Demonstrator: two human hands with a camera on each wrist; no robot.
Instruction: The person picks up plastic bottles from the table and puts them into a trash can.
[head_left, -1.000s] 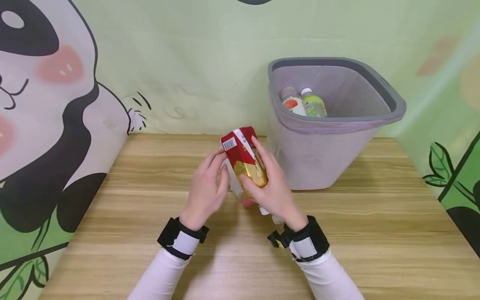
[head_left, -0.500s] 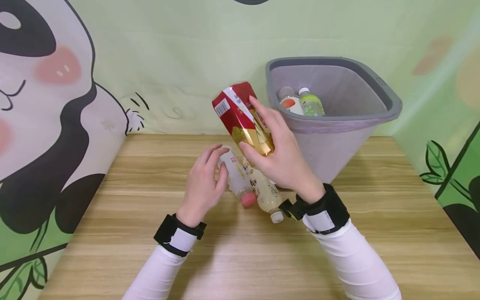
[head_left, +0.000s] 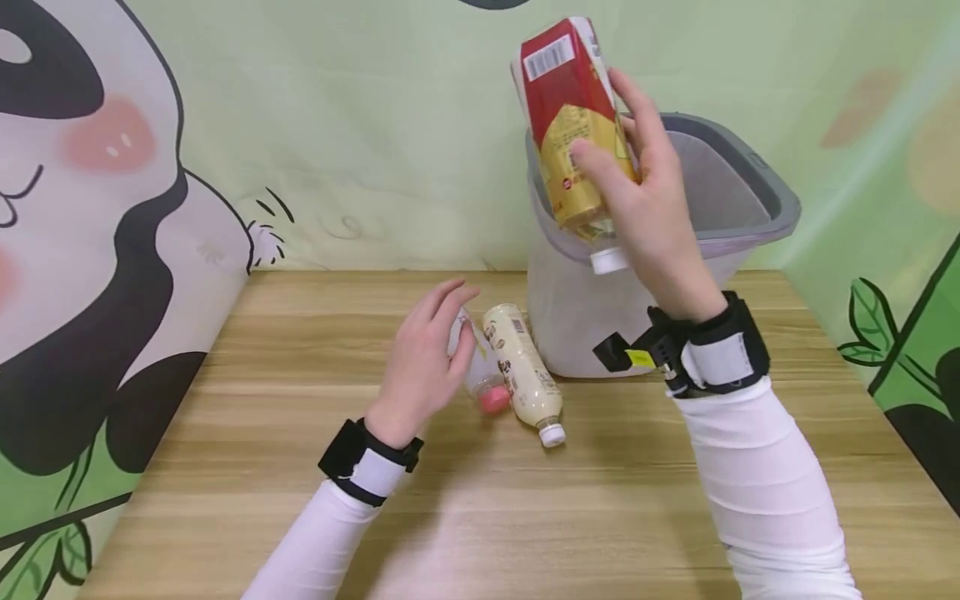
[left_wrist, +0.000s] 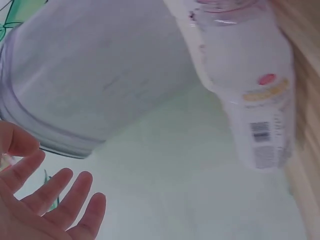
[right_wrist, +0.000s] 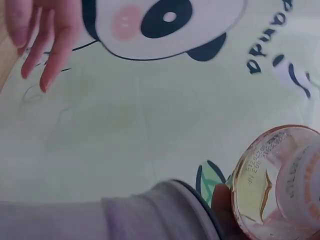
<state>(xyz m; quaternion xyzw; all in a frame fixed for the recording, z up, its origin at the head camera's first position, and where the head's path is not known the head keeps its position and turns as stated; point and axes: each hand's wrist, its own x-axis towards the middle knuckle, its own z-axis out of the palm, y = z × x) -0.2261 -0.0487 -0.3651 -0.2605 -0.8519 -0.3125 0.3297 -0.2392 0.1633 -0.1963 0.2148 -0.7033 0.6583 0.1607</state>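
My right hand (head_left: 652, 192) grips a red and gold bottle (head_left: 573, 125) with a white cap pointing down, held in front of and above the near left rim of the bin (head_left: 783, 218). In the right wrist view the bottle's capped end (right_wrist: 300, 185) faces the camera. Over the table, my left hand (head_left: 423, 358) hovers with loosely bent fingers and holds nothing. Just beyond it lies a clear bottle (head_left: 483, 375) with a pink cap, partly hidden by those fingers. Beside that one a cream-coloured bottle (head_left: 525, 367) lies with its white cap toward me.
The grey bin stands at the back right of the wooden table (head_left: 480, 517). Its left inside is hidden behind the right hand and bottle. A printed panda backdrop (head_left: 360, 150) rises behind the table and along its sides.
My right hand has lifted the red and gold bottle from the other bottles, up and right to the bin, uncovering the cream bottle. My left hand has stayed nearly in place.
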